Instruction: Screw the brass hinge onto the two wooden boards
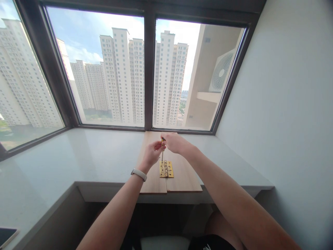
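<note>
Two light wooden boards, a left board [153, 184] and a right board [185, 181], lie side by side on the white sill. A brass-coloured hinge [166, 169] lies open across their seam. My right hand [173, 142] is closed around the handle top of a screwdriver [162, 156] with a yellow and black handle. The fingers of my left hand [153, 152] pinch the same tool lower down. Its thin shaft stands nearly upright, with the tip at the hinge's upper left hole. Whether a screw sits under the tip is too small to tell.
The white sill [104, 156] runs beneath a dark-framed window [148, 86]. A pale wall [275, 86] rises on the right. The boards reach slightly past the sill's front edge. At the lower left lies a flat dark-screened device [7, 236].
</note>
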`<move>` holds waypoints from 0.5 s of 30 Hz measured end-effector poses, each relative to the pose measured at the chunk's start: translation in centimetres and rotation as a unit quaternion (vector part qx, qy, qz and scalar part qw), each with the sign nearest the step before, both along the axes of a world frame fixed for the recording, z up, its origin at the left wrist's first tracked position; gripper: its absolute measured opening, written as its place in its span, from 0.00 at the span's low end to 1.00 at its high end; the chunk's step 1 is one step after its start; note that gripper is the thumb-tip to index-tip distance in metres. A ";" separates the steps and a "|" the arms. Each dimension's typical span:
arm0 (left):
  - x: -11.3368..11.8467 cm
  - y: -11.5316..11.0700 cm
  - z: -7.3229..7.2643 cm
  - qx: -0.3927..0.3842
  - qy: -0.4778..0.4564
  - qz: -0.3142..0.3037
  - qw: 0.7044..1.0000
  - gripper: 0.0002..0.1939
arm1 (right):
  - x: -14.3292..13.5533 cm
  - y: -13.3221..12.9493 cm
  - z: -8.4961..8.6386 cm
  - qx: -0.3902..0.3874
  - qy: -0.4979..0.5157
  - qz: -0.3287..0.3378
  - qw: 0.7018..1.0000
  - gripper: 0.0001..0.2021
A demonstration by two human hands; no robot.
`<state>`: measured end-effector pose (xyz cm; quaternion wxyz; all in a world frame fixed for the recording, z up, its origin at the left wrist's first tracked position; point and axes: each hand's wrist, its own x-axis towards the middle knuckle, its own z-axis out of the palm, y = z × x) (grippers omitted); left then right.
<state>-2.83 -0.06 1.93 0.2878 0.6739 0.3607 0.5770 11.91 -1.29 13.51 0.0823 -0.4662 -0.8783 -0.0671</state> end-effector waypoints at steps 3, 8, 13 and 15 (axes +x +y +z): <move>-0.2 0.2 0.1 -0.005 0.013 -0.036 0.999 0.13 | 0.3 0.0 0.1 0.002 -0.018 -0.004 1.000 0.10; -0.4 0.1 0.2 -0.013 0.041 -0.050 0.998 0.15 | 0.1 -0.2 0.5 0.021 -0.064 -0.010 0.998 0.12; -0.5 -0.5 0.4 -0.020 0.029 -0.068 0.997 0.14 | -0.2 -0.5 0.9 0.021 -0.085 -0.027 0.996 0.17; -0.5 -0.9 0.5 -0.024 0.014 -0.070 0.997 0.14 | -0.3 -0.6 1.0 0.026 -0.080 -0.033 0.996 0.21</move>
